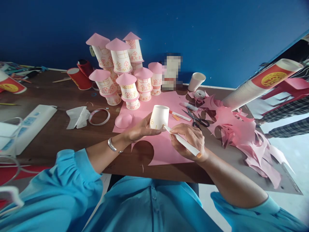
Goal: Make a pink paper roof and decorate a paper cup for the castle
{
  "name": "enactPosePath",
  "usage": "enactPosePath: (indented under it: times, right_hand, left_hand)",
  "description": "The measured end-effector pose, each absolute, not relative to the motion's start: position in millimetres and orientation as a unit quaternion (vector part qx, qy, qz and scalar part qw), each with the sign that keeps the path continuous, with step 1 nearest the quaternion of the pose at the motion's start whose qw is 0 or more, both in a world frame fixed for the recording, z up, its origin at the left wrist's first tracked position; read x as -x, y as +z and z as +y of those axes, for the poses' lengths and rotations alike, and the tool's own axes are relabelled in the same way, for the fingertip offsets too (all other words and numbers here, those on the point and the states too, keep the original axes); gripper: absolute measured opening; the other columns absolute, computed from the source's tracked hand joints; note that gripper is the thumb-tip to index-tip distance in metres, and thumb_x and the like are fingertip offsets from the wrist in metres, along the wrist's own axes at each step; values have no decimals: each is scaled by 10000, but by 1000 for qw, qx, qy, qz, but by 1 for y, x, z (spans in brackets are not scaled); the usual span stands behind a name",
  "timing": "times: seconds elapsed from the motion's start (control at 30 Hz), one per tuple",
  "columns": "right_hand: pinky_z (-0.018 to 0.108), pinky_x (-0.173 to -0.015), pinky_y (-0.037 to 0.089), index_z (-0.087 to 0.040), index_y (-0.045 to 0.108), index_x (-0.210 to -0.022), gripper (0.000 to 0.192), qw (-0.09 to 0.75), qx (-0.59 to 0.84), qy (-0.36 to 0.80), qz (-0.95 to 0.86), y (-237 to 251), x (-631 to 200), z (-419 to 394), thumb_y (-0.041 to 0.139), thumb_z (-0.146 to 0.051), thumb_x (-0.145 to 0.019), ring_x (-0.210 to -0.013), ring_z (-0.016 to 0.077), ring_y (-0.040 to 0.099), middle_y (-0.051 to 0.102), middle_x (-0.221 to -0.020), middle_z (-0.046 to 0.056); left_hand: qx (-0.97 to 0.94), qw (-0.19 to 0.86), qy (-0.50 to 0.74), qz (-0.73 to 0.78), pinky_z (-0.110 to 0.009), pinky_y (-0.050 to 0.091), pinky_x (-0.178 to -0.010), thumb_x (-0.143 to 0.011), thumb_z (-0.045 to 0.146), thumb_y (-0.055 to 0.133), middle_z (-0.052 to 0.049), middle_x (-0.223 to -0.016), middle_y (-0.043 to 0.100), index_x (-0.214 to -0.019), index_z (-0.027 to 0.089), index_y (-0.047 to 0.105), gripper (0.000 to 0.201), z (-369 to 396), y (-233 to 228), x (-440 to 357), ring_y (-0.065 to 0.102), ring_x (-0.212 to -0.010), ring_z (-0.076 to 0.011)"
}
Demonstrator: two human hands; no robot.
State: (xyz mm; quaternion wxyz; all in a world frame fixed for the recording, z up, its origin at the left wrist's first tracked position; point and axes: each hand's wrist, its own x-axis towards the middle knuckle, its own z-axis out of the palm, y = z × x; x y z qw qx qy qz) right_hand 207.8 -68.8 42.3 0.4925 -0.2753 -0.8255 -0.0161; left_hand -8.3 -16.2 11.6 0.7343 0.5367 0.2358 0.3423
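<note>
My left hand [142, 129] is closed around a white paper cup [159, 116], held upside down above the pink paper. Small yellow-orange drawn marks show along the cup's lower side. In my right hand [190, 138] is a white marker [187, 144] with an orange end; its tip touches the cup near the lower rim. A red-and-white marker [180, 116] and an orange pen cap [176, 117] lie on the pink paper [166, 151] just beyond my right hand. Decorated cup towers with pink cone roofs [127, 80] stand behind the cup.
Scissors [199, 120], a glue stick [188, 105] and pink paper scraps [236, 125] lie to the right. A long cup stack [260, 83] leans there. On the left are a tape roll [99, 117], a power strip [36, 127] and red thread spools [79, 77]. A blue wall rises behind.
</note>
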Motion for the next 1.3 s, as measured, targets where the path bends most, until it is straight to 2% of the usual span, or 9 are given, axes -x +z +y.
enactPosePath:
  times: [0.37, 0.7, 1.3]
  right_hand:
    - [261, -595, 569, -226, 612, -999, 194, 503, 263, -10, -823, 42, -208, -69, 643, -73, -884, -632, 157, 712, 722, -760, -2]
    - [257, -576, 565, -240, 601, -1023, 236, 489, 267, -9, -830, 42, -207, -69, 634, -55, -881, -633, 158, 719, 727, -760, -3]
    - [261, -628, 599, -231, 617, -1047, 187, 488, 262, 12, -832, 43, -206, -69, 643, -94, -922, -676, 167, 753, 757, -799, 11]
  left_hand:
    - [-537, 732, 341, 244, -368, 471, -907, -738, 312, 908, -31, -1042, 670, -1304, 240, 626, 636, -17, 13, 9, 590, -976, -212]
    - [-539, 731, 340, 245, -377, 491, -929, -745, 314, 905, -45, -1062, 675, -1353, 248, 618, 675, -16, 10, 9, 606, -1001, -223]
    - [-551, 732, 320, 240, -395, 476, -950, -766, 316, 894, -48, -1097, 677, -1384, 244, 580, 698, -17, 16, 8, 608, -1032, -231]
